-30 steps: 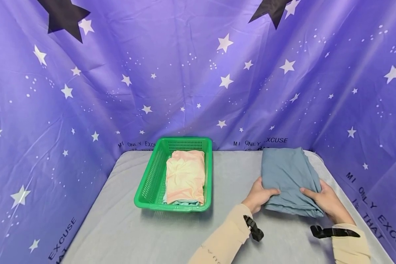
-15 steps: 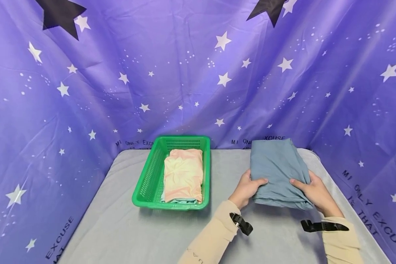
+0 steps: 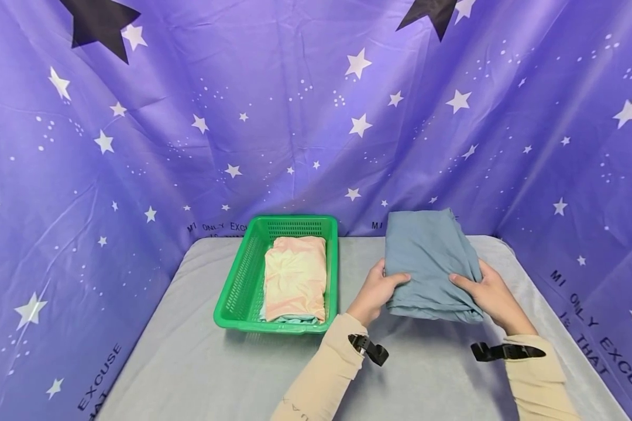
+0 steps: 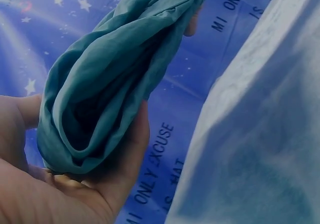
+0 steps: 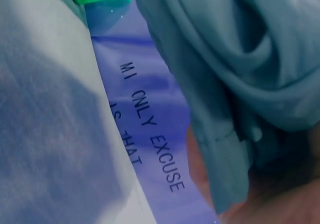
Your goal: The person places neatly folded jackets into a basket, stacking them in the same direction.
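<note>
A folded blue-grey garment [image 3: 426,257] is held up over the right part of the table by both hands. My left hand [image 3: 376,290] grips its left edge, thumb on top and the other fingers underneath. On the opposite edge my right hand [image 3: 497,295] grips it the same way. In the left wrist view the garment [image 4: 110,78] shows its looped fold layers resting in the hand's curve. The right wrist view shows the garment's [image 5: 210,83] hanging edge and part of the hand. To the left, a folded pink garment [image 3: 296,278] lies in the green basket [image 3: 330,292].
Beneath the pink garment, the edge of a teal cloth [image 3: 296,319] shows in the basket. A grey cloth covers the table [image 3: 200,374]. Purple star-printed curtains [image 3: 295,105] enclose the back and both sides.
Both hands have carried the folded blue-grey garment leftward and up, toward the basket. Their grip looks the same. The basket and the pink garment stay in place.
</note>
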A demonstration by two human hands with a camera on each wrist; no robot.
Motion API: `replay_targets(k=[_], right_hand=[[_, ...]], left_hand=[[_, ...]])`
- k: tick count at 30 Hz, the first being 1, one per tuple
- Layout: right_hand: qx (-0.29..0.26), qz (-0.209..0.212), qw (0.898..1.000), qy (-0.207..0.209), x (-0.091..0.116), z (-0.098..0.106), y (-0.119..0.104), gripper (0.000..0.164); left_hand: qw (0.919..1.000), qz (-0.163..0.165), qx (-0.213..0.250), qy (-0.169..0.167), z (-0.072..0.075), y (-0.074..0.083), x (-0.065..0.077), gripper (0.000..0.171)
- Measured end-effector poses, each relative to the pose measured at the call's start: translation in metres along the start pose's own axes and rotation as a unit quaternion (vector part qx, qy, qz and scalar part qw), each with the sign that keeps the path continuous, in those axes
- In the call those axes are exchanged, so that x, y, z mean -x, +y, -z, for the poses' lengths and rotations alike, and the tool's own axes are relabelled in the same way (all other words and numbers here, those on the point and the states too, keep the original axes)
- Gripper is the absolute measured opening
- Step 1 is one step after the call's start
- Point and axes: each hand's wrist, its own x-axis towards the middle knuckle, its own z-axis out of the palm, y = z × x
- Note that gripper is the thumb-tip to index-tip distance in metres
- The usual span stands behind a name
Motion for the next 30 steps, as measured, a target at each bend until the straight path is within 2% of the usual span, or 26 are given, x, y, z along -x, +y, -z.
replay_targets(k=[5, 10, 18, 26, 30], right_hand=[[-0.006, 0.008, 1.0, 0.003, -0.003, -0.004, -0.009, 0.068], [-0.018, 0.017, 1.0, 0.001, -0.005, -0.009, -0.016, 0.067], [-0.031, 0.023, 0.999, -0.005, -0.009, -0.022, -0.032, 0.068], [-0.049, 0.025, 0.998, -0.005, -0.01, -0.036, -0.042, 0.067], [-0.063, 0.029, 0.998, -0.009, -0.012, -0.043, -0.047, 0.067]], left_hand=[[0.9999, -0.009, 0.001, 0.007, 0.007, 0.009, 0.003, 0.037], [0.9998, -0.021, 0.007, -0.002, 0.017, 0.018, 0.007, 0.039], [0.9989, -0.046, -0.011, 0.006, 0.034, 0.031, 0.018, 0.043], [0.9968, -0.068, -0.032, 0.028, 0.052, 0.035, 0.027, 0.043], [0.9956, -0.08, -0.041, 0.026, 0.061, 0.036, 0.031, 0.041]])
